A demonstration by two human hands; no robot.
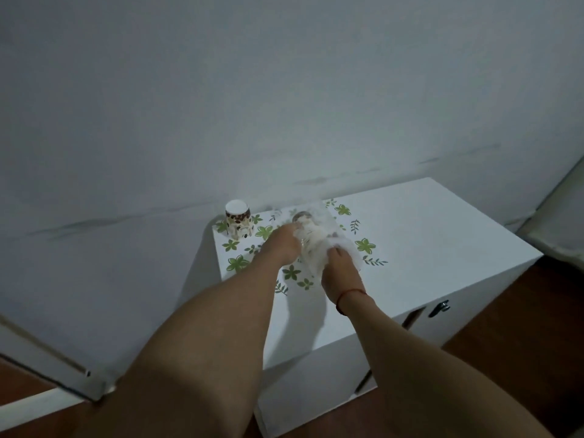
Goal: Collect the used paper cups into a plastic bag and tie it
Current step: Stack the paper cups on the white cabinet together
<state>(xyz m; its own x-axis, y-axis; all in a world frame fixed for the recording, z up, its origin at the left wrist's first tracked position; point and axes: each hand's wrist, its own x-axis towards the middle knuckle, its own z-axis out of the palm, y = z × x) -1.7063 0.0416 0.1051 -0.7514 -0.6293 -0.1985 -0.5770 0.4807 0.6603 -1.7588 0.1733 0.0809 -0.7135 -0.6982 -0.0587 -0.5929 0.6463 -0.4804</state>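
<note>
One paper cup [307, 230] sits inside the plastic bag [328, 224] gripped by left hand [284, 245] and right hand [339, 270].

Your dim corner: white counter [426, 235] against a pale wall [284, 90].
Beyond your left hand [284, 245] and right hand [339, 273] the wall carries faint dark scuffs. Under both hands the counter's top is printed with green flowers and leaves; a dark latch [440, 308] sits on its front, below and right of your right hand. Reddish-brown floor [521, 327] shows farther right, a white frame [47, 352] low to the left of your left hand.
</note>
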